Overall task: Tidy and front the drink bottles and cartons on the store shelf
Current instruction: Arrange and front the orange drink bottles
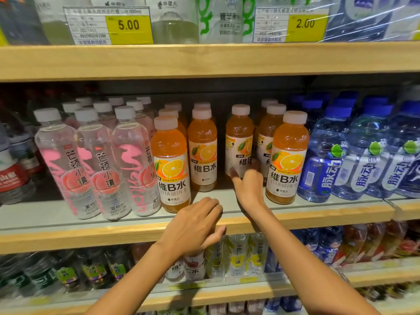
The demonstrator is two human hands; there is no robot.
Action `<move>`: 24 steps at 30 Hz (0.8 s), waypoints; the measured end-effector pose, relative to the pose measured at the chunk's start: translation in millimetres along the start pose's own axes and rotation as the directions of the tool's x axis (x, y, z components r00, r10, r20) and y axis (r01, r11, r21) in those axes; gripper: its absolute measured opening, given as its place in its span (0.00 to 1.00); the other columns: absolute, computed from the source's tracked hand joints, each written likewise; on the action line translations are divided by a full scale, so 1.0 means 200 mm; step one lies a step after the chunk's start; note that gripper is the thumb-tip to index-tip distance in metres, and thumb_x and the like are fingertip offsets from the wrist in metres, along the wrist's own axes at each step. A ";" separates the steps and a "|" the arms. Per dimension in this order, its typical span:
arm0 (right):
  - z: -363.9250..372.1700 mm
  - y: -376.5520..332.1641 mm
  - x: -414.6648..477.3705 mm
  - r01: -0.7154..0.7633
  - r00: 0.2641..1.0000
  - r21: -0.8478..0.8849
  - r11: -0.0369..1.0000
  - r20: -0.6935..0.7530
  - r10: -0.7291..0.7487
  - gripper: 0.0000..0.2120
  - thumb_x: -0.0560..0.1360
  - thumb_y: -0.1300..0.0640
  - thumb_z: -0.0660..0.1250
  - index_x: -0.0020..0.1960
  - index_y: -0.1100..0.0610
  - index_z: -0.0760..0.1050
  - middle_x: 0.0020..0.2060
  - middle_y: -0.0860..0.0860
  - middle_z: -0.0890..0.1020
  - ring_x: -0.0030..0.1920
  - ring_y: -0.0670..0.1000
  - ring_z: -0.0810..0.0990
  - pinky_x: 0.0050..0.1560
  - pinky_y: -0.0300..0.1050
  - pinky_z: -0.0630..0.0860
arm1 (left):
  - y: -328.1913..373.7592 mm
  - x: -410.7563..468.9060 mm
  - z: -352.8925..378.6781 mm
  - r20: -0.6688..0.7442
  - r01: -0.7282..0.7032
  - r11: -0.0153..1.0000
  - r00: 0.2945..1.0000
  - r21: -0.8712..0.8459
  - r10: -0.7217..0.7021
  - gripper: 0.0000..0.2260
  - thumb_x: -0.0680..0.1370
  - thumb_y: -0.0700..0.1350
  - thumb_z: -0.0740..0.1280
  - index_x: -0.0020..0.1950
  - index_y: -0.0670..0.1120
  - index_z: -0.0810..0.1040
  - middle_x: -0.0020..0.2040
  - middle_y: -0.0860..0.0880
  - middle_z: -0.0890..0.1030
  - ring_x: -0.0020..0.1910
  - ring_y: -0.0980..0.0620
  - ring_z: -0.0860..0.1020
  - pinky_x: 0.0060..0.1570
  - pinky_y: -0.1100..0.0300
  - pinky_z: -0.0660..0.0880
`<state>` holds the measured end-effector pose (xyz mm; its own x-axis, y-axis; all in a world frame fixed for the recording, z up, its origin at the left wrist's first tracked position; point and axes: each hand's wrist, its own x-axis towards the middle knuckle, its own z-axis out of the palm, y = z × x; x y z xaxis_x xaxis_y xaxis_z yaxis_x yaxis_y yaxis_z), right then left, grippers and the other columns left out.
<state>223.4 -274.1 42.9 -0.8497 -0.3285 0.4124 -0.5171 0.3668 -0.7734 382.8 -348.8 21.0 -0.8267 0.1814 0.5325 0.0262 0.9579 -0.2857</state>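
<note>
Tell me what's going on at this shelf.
A person is fronting orange drinks on the middle shelf. The right hand grips a set-back orange bottle near its base. The left hand rests on the shelf edge, holding nothing. Two front bottles already stand near the edge; a fourth bottle also sits back.

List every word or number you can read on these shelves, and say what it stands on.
"5.00": left yellow price tag
"2.00": right yellow price tag
"300ml": white label above "5.00"
"维B水", "VITAMIN": orange bottle
"芒顿小镇": clear pink bottle
"脉动": blue bottle
Price tags' small print: too blurred.
</note>
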 end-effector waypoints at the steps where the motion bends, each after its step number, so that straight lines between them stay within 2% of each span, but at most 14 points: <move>1: -0.02 0.02 -0.04 0.013 0.999 -0.037 0.999 -0.032 -0.014 0.20 0.75 0.56 0.68 0.62 0.66 0.68 0.57 0.62 0.76 0.59 0.61 0.74 0.56 0.49 0.71 | 0.00 -0.02 0.01 -0.011 -0.003 1.000 1.000 0.007 0.003 0.17 0.79 0.53 0.58 0.52 0.41 0.79 0.50 0.45 0.80 0.47 0.47 0.79 0.43 0.56 0.77; 4: -0.08 0.02 -0.14 0.115 0.991 0.048 0.992 -0.074 -0.111 0.19 0.75 0.54 0.68 0.61 0.61 0.69 0.55 0.55 0.77 0.57 0.54 0.74 0.54 0.44 0.71 | -0.02 -0.08 0.03 -0.042 -0.020 0.998 0.999 0.051 0.023 0.17 0.78 0.50 0.60 0.55 0.39 0.80 0.53 0.43 0.81 0.51 0.46 0.80 0.50 0.56 0.78; 7: -0.06 -0.04 -0.17 0.113 0.989 0.142 0.983 0.080 -0.125 0.21 0.75 0.48 0.68 0.61 0.59 0.70 0.56 0.53 0.77 0.57 0.53 0.76 0.55 0.48 0.75 | -0.04 -0.11 0.05 -0.077 -0.052 0.992 0.995 0.111 0.061 0.18 0.79 0.49 0.60 0.57 0.38 0.80 0.55 0.41 0.81 0.55 0.45 0.80 0.55 0.56 0.76; 10: 0.03 -0.11 -0.13 0.078 0.977 0.149 0.986 0.183 -0.105 0.25 0.73 0.46 0.70 0.62 0.61 0.70 0.59 0.55 0.77 0.61 0.53 0.74 0.57 0.46 0.73 | -0.05 -0.13 0.07 -0.102 -0.092 0.979 0.988 0.184 0.112 0.18 0.79 0.48 0.59 0.58 0.37 0.81 0.56 0.40 0.82 0.55 0.44 0.81 0.55 0.54 0.78; 11: 0.06 -0.13 -0.11 0.069 0.973 0.161 0.985 0.207 -0.102 0.25 0.72 0.46 0.71 0.61 0.61 0.72 0.58 0.55 0.78 0.60 0.54 0.75 0.55 0.46 0.74 | -0.05 -0.14 0.08 -0.113 -0.098 0.973 0.986 0.211 0.123 0.18 0.79 0.49 0.59 0.58 0.38 0.81 0.56 0.40 0.82 0.55 0.44 0.81 0.54 0.54 0.78; 13: 0.12 -0.16 -0.09 0.057 0.966 0.200 0.978 0.236 -0.104 0.18 0.70 0.47 0.73 0.50 0.60 0.76 0.47 0.53 0.83 0.50 0.54 0.80 0.44 0.44 0.75 | -0.05 -0.15 0.09 -0.145 -0.092 0.967 0.981 0.238 0.129 0.18 0.79 0.49 0.60 0.57 0.38 0.82 0.56 0.41 0.83 0.54 0.45 0.82 0.53 0.55 0.78; 15: 0.18 -0.16 -0.07 0.035 0.960 0.250 0.968 0.262 -0.102 0.14 0.69 0.51 0.74 0.43 0.61 0.77 0.40 0.52 0.84 0.44 0.53 0.82 0.38 0.41 0.74 | -0.05 -0.15 0.09 -0.173 -0.081 0.966 0.977 0.245 0.125 0.18 0.79 0.49 0.59 0.56 0.38 0.83 0.55 0.41 0.83 0.53 0.45 0.82 0.53 0.56 0.78; 17: 0.23 -0.16 -0.04 0.030 0.952 0.220 0.975 0.292 -0.095 0.16 0.69 0.52 0.73 0.46 0.64 0.78 0.43 0.54 0.84 0.47 0.52 0.81 0.39 0.36 0.71 | -0.05 -0.15 0.10 -0.184 -0.080 0.966 0.975 0.247 0.128 0.18 0.79 0.49 0.59 0.56 0.38 0.83 0.55 0.41 0.83 0.53 0.45 0.82 0.53 0.55 0.78; 20: 0.30 -0.13 0.00 0.036 0.941 0.104 0.994 0.332 -0.069 0.25 0.68 0.50 0.73 0.56 0.68 0.75 0.50 0.59 0.81 0.55 0.55 0.79 0.45 0.39 0.68 | -0.04 -0.15 0.10 -0.196 -0.080 0.967 0.972 0.244 0.129 0.18 0.78 0.49 0.61 0.56 0.38 0.82 0.55 0.40 0.83 0.53 0.45 0.82 0.53 0.55 0.78; 22: 0.30 -0.15 0.00 0.051 0.948 0.140 0.989 0.306 -0.092 0.29 0.67 0.51 0.75 0.61 0.66 0.71 0.54 0.59 0.79 0.57 0.56 0.77 0.52 0.42 0.72 | -0.04 -0.15 0.10 -0.205 -0.076 0.969 0.971 0.235 0.126 0.18 0.77 0.49 0.62 0.56 0.38 0.82 0.55 0.40 0.83 0.53 0.45 0.82 0.54 0.55 0.78; 24: 0.28 -0.17 -0.01 0.090 0.964 0.242 0.966 0.223 -0.145 0.34 0.64 0.55 0.77 0.63 0.64 0.65 0.55 0.61 0.77 0.57 0.59 0.76 0.57 0.51 0.74 | -0.04 -0.15 0.09 -0.200 -0.071 0.970 0.973 0.231 0.119 0.18 0.77 0.49 0.62 0.56 0.38 0.82 0.55 0.40 0.83 0.53 0.45 0.82 0.54 0.55 0.78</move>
<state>248.5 -334.4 41.1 -0.7209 -0.5643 0.4024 -0.5508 0.1141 -0.8268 396.9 -366.6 -7.5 -0.6884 0.3348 0.6434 -0.0455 0.8654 -0.4989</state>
